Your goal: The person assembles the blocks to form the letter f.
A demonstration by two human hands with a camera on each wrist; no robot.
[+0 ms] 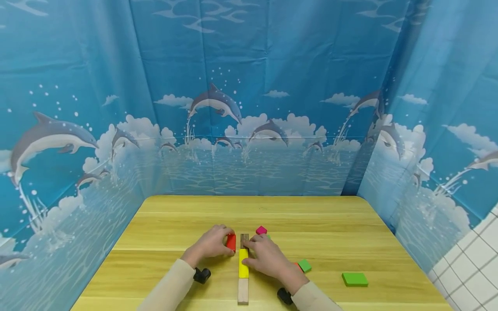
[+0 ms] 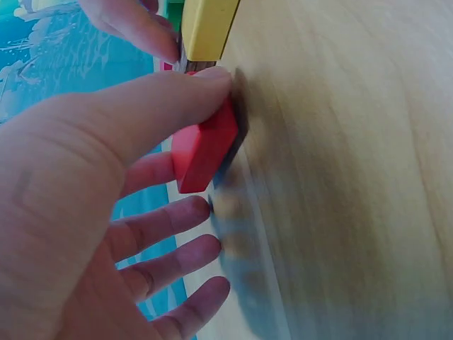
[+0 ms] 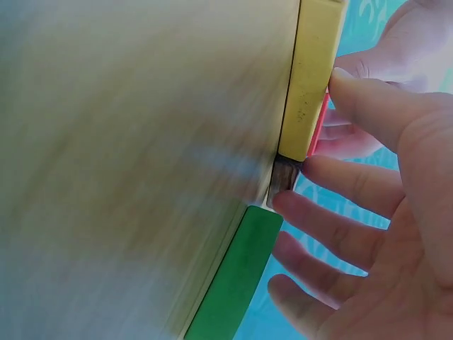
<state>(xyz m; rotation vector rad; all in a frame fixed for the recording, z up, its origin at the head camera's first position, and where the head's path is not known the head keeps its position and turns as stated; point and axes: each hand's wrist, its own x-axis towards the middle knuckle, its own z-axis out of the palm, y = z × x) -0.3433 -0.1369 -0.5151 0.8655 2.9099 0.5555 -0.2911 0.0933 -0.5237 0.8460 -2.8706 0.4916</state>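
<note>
My left hand (image 1: pixel 212 242) pinches a red block (image 1: pixel 231 242) by its ends, thumb at the near end. In the left wrist view, the other fingers spread beside the red block (image 2: pixel 205 149). A line of blocks lies to its right: dark brown wood (image 1: pixel 244 238), yellow (image 1: pixel 243 268) and pale wood (image 1: pixel 243 291). Over this line reaches my right hand (image 1: pixel 268 257), its thumb touching the yellow block (image 3: pixel 308 85) and a fingertip at the brown block (image 3: pixel 283 177). The right hand's fingers look loosely extended. It partly hides the brown block.
A magenta block (image 1: pixel 261 230) lies beyond the right hand, with a partly hidden green block (image 1: pixel 268 236) beside it. Right of that wrist are a small green block (image 1: pixel 305 265) and an orange-red piece (image 1: pixel 297 266). Farther right sits a green block (image 1: pixel 355 279) on the wooden table (image 1: pixel 186 211).
</note>
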